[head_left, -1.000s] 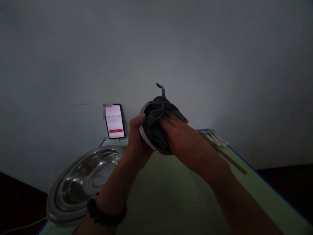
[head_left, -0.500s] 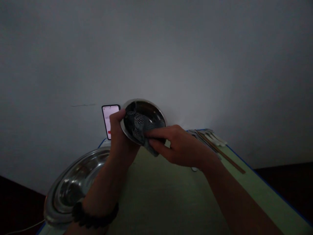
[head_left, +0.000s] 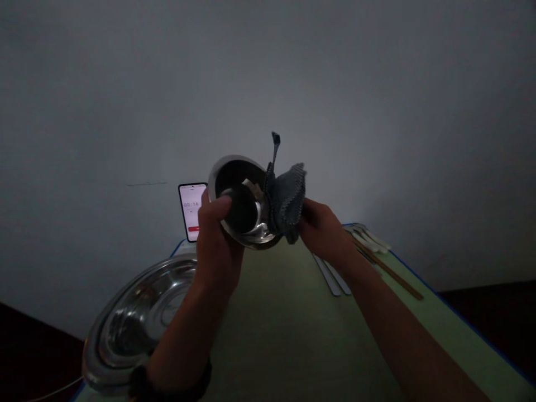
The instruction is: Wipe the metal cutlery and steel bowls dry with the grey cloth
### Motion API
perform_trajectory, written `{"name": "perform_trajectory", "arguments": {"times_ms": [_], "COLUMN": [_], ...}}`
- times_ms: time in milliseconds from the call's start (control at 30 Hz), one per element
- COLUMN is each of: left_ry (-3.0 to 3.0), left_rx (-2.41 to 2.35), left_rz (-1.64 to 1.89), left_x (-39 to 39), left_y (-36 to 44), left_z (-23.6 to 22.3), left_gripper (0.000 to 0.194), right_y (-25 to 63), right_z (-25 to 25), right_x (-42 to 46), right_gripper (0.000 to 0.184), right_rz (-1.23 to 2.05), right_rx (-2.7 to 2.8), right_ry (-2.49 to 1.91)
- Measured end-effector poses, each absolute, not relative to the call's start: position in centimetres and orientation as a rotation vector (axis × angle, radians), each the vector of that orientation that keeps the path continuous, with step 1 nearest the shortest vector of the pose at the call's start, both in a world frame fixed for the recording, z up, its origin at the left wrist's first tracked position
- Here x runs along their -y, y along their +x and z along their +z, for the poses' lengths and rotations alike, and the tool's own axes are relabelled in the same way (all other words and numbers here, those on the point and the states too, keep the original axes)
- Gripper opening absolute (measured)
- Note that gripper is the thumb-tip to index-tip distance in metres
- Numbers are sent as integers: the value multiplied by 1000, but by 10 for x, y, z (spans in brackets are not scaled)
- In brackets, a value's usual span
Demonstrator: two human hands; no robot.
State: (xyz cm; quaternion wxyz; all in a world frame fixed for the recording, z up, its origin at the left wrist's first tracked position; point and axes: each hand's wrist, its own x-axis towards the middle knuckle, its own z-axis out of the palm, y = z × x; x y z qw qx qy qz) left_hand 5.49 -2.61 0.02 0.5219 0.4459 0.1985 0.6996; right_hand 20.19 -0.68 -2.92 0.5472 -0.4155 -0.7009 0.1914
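A shiny metal bowl (head_left: 238,162) is held up above the table, tilted so that its inside faces me. My left hand (head_left: 218,243) grips its left side, with the thumb over the rim. At the bowl's right edge my right hand (head_left: 322,226) is closed on a grey-blue cloth (head_left: 288,195) with a stitched border. The cloth overlaps the rim, and one corner of it sticks upward. My right fingertips are partly hidden behind the cloth.
A large metal basin (head_left: 125,312) stands on the green table (head_left: 285,335) at left. Behind it a phone (head_left: 192,212) showing a timer leans against the wall. Chopsticks (head_left: 393,273), white spoons (head_left: 371,240) and long metal utensils (head_left: 330,276) lie on the right.
My right hand has drawn the cloth from inside the bowl to its right edge, where it bunches upward. The bowl has turned, and more of its inside shows.
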Motion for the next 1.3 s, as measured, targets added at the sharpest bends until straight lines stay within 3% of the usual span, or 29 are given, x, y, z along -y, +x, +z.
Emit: {"name": "perform_trajectory", "arguments": {"times_ms": [67,200,267,467,600,867,1067,1300], "left_ry": [1047,1100,1180,1202,1153,1156,1221,1476], "left_rx": [-454,-439,-475,-562,-487,-447,-573,-625], "left_rz": [1698,1587,1494,1130,1001,1167,1330,1239], "left_x": [29,35,37,34,28,35,30,35], "left_y": [57,63,65,60,57,64,59,52], "left_z": [0,-4,-6,-8,-11,-2,-6,-3], "left_gripper": [36,44,48,53,49,44,51,45], "right_y": [198,191,190,200,206,206,199,188], "right_z": [-30,-35,-39,-38,-35,-30,-26,-16], "right_x": [7,6,5,5,5,5,18,36], "right_gripper": [27,41,39,29,27,31,19,7], "right_rz": [517,535,491,-2,-135,-314,-449,-193], "right_rx": [1529,1317,1334,1460,1549,1420,1751,1668], "right_ry": [-928,-974,-1017,-1100,-1116,-1181,-1395,-1315]}}
